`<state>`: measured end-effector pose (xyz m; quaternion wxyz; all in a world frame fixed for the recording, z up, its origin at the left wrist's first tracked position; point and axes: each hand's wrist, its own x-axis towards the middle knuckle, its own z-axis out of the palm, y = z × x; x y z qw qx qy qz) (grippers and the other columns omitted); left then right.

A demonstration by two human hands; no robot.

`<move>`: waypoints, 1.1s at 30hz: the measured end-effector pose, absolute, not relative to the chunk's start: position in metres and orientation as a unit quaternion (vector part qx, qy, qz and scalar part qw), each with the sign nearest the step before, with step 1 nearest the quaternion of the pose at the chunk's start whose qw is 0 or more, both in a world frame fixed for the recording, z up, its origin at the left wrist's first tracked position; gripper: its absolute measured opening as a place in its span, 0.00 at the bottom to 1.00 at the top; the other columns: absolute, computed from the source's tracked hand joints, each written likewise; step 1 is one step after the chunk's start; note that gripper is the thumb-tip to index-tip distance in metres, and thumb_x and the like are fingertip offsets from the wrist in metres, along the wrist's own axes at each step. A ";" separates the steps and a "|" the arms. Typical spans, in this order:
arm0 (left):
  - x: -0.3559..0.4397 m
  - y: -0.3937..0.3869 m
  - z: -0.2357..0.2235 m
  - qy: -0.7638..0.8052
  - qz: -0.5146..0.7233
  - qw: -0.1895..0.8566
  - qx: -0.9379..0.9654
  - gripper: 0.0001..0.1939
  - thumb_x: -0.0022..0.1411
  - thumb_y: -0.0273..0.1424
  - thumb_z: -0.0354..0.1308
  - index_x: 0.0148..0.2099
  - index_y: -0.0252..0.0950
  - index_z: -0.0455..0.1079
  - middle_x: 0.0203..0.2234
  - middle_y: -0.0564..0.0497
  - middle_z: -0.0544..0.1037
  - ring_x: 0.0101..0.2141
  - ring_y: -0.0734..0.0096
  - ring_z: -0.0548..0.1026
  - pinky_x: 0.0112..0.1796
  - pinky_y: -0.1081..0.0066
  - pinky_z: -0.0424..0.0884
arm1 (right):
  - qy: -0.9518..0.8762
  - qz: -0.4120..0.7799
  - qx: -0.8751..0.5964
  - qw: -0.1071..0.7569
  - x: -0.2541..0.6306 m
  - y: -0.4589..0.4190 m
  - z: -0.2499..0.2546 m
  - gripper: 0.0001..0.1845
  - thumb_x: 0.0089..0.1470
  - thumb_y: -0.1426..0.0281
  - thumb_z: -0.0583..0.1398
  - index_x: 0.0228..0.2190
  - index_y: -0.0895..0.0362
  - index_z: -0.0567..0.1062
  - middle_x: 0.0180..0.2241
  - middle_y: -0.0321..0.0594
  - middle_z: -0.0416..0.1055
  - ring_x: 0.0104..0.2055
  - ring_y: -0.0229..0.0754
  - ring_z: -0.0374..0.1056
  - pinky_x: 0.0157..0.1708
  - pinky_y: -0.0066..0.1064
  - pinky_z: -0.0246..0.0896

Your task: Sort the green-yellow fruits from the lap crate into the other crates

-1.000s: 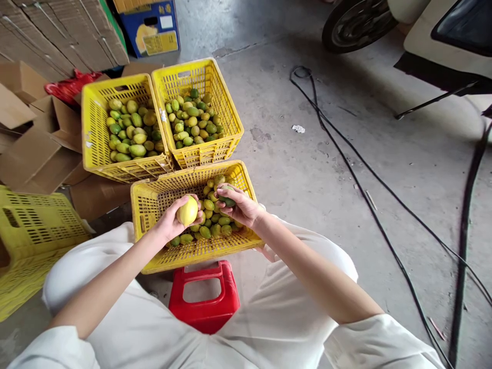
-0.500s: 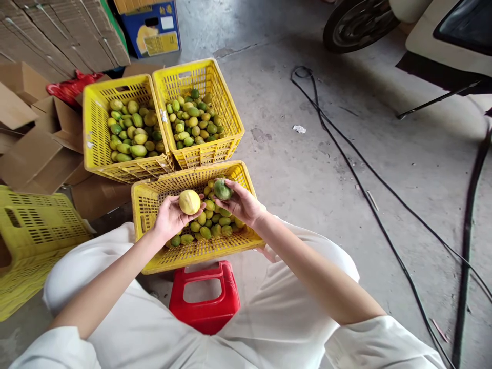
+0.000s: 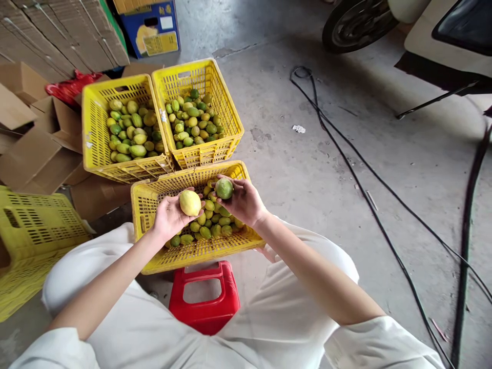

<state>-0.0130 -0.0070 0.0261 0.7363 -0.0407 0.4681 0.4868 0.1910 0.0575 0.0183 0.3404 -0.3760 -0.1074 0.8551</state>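
My left hand [image 3: 169,218] cups a yellow fruit [image 3: 189,202] over the near yellow crate [image 3: 154,256], which holds a pile of green and yellow fruits [image 3: 209,223] on its right side. My right hand [image 3: 240,202] holds a green fruit [image 3: 224,188] in its fingers above the same crate's far right corner. Two more yellow crates stand beyond: the far left crate [image 3: 92,133] with larger fruits and the far right crate [image 3: 226,110] with smaller ones.
The near crate rests on a red stool [image 3: 203,300] between my knees. Flattened cardboard [image 3: 34,154] and an upturned yellow crate [image 3: 26,241] lie at the left. Black cables [image 3: 357,164] cross the concrete floor at the right, near a scooter wheel [image 3: 353,23].
My right hand lifted the green fruit out of the pile and turned it up. My left hand raised the yellow fruit slightly.
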 end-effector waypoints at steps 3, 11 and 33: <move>-0.011 -0.006 0.026 0.482 0.478 0.733 -0.045 0.21 0.66 0.27 0.50 0.60 0.35 0.68 0.39 0.43 0.82 0.38 0.57 0.84 0.35 0.63 0.81 | -0.095 0.867 -0.378 0.312 0.191 0.057 0.021 0.16 0.53 0.73 0.59 0.45 0.53 0.75 0.36 0.38 0.78 0.40 0.45 0.76 0.40 0.36 0.77; -0.014 -0.006 0.017 0.493 0.469 0.733 0.001 0.08 0.61 0.30 0.62 0.44 0.37 0.70 0.31 0.49 0.78 0.26 0.69 0.78 0.20 0.78 0.67 | -0.137 0.859 -0.413 0.272 0.190 0.049 0.018 0.15 0.41 0.76 0.70 0.31 0.55 0.73 0.28 0.30 0.71 0.29 0.36 0.71 0.24 0.24 0.69; -0.012 -0.004 0.020 0.540 0.453 0.708 -0.037 0.09 0.61 0.26 0.56 0.45 0.35 0.67 0.31 0.46 0.80 0.28 0.63 0.81 0.26 0.69 0.79 | -0.094 0.843 -0.445 0.286 0.187 0.050 0.013 0.13 0.44 0.80 0.67 0.34 0.56 0.76 0.25 0.29 0.69 0.23 0.32 0.66 0.18 0.18 0.60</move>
